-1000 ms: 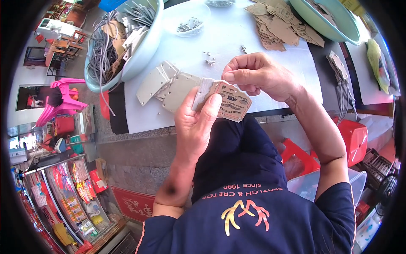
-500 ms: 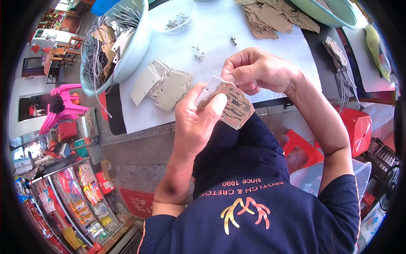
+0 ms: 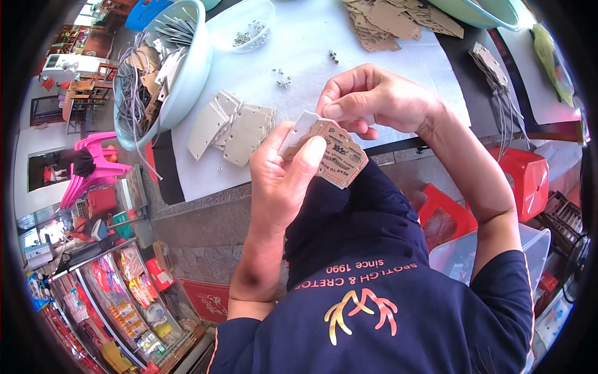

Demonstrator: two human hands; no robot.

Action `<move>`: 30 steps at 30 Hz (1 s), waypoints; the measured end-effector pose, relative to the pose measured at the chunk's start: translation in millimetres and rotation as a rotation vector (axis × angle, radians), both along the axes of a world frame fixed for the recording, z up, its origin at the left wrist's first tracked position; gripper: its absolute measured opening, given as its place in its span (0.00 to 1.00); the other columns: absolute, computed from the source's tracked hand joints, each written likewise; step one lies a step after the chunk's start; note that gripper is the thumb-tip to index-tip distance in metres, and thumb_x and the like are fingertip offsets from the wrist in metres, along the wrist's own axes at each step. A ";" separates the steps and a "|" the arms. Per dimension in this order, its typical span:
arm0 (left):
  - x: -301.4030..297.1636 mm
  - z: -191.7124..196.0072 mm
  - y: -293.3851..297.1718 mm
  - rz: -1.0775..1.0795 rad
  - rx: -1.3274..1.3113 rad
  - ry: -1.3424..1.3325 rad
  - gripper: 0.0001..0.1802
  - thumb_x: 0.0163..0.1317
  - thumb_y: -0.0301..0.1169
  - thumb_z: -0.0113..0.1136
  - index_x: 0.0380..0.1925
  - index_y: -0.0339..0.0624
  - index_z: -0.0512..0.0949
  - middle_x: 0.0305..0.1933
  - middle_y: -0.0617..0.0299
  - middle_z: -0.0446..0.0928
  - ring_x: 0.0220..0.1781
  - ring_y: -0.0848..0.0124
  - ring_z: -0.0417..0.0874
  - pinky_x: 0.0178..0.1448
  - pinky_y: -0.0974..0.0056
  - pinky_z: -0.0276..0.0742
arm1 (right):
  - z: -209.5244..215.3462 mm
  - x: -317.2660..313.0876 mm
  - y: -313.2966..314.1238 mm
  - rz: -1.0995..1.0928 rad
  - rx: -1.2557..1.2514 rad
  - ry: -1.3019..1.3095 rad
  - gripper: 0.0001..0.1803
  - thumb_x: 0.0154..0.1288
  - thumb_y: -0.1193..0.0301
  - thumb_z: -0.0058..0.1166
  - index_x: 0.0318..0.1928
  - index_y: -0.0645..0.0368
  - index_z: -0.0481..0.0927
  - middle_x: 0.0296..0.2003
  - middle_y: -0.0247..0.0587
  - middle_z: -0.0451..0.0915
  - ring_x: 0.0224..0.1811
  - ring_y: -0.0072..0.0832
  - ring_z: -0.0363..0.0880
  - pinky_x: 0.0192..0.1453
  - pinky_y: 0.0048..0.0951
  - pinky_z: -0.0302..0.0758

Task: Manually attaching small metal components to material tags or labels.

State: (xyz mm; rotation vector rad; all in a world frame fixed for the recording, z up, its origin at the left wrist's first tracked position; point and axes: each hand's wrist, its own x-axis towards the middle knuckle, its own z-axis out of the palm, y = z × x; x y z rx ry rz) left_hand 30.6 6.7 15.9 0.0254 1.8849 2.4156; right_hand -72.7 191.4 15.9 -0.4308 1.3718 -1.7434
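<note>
My left hand [image 3: 277, 177] grips a printed tan cardboard tag [image 3: 342, 154] together with a plain grey tag [image 3: 299, 132], its thumb lying across the printed face. At their upper corner is my right hand [image 3: 386, 100], its thumb and forefinger pinched together. Whatever those fingertips hold is too small or hidden to make out. Left of my hands, a fanned stack of grey tags with punched holes [image 3: 246, 137] lies on the white sheet. Beyond them sit small metal fasteners [image 3: 283, 82], loose on the sheet.
A pale green basin [image 3: 196, 68] with grey cords and tags stands at the left. Behind is a clear bowl [image 3: 265, 31] of metal bits. Brown tags [image 3: 386, 25] are heaped at the back. Corded tags [image 3: 495, 68] lie at right, above a red stool [image 3: 523, 181].
The view has shifted slightly, so the table things appear a little further left. My hands keep the same hold, with the right fingertips still at the tags' upper corner.
</note>
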 end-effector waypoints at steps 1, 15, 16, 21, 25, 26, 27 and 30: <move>-0.1 0.8 0.8 0.000 0.000 0.000 0.09 0.66 0.26 0.56 0.43 0.31 0.75 0.37 0.64 0.78 0.37 0.84 0.75 0.41 0.75 0.72 | 0.2 0.3 0.7 0.008 0.029 0.041 0.13 0.63 0.64 0.59 0.36 0.63 0.83 0.22 0.27 0.75 0.21 0.12 0.70 0.25 0.18 0.69; -4.0 -1.7 3.9 0.043 0.000 0.037 0.10 0.67 0.25 0.54 0.45 0.30 0.75 0.38 0.63 0.78 0.38 0.82 0.76 0.42 0.73 0.74 | -8.7 9.6 -3.3 -0.083 -0.089 0.168 0.11 0.62 0.69 0.62 0.42 0.61 0.80 0.30 0.27 0.78 0.26 0.11 0.73 0.25 0.14 0.69; -4.5 -2.6 4.1 0.041 -0.001 0.036 0.10 0.67 0.25 0.54 0.45 0.30 0.75 0.38 0.63 0.78 0.38 0.82 0.76 0.42 0.73 0.74 | -9.1 9.3 -3.3 -0.091 -0.077 0.179 0.11 0.62 0.69 0.62 0.42 0.61 0.80 0.30 0.26 0.78 0.27 0.11 0.72 0.25 0.14 0.69; -6.9 -9.0 1.9 0.037 -0.117 0.080 0.09 0.67 0.25 0.54 0.44 0.32 0.75 0.35 0.66 0.77 0.35 0.84 0.74 0.40 0.75 0.71 | -10.0 7.5 -1.6 -0.091 -0.055 0.252 0.11 0.63 0.69 0.60 0.43 0.59 0.80 0.29 0.25 0.77 0.27 0.10 0.71 0.26 0.13 0.67; -8.8 -11.4 3.2 0.047 -0.130 0.091 0.09 0.67 0.25 0.54 0.44 0.32 0.75 0.35 0.67 0.76 0.35 0.84 0.73 0.40 0.75 0.71 | -14.2 6.7 -2.4 -0.113 -0.080 0.292 0.11 0.63 0.68 0.60 0.44 0.59 0.80 0.29 0.24 0.77 0.27 0.09 0.71 0.26 0.13 0.66; -9.7 -10.9 4.5 0.069 -0.141 0.090 0.09 0.67 0.25 0.54 0.44 0.32 0.74 0.36 0.66 0.76 0.36 0.84 0.74 0.40 0.75 0.71 | -15.1 6.7 -2.6 -0.114 -0.080 0.292 0.11 0.63 0.68 0.60 0.44 0.59 0.80 0.29 0.24 0.77 0.27 0.09 0.71 0.26 0.13 0.66; -10.7 -10.4 5.6 0.091 -0.153 0.088 0.08 0.67 0.25 0.54 0.44 0.33 0.73 0.36 0.66 0.76 0.37 0.84 0.74 0.40 0.75 0.71 | -16.0 6.5 -3.0 -0.124 -0.044 0.314 0.11 0.63 0.68 0.59 0.44 0.60 0.80 0.28 0.24 0.77 0.26 0.09 0.70 0.26 0.14 0.66; -15.3 -9.3 9.8 0.139 -0.139 0.112 0.08 0.68 0.25 0.54 0.45 0.34 0.72 0.39 0.64 0.75 0.39 0.83 0.74 0.41 0.75 0.72 | -14.7 6.4 -3.5 -0.137 0.012 0.333 0.12 0.64 0.67 0.58 0.44 0.60 0.80 0.27 0.25 0.76 0.25 0.10 0.69 0.26 0.15 0.65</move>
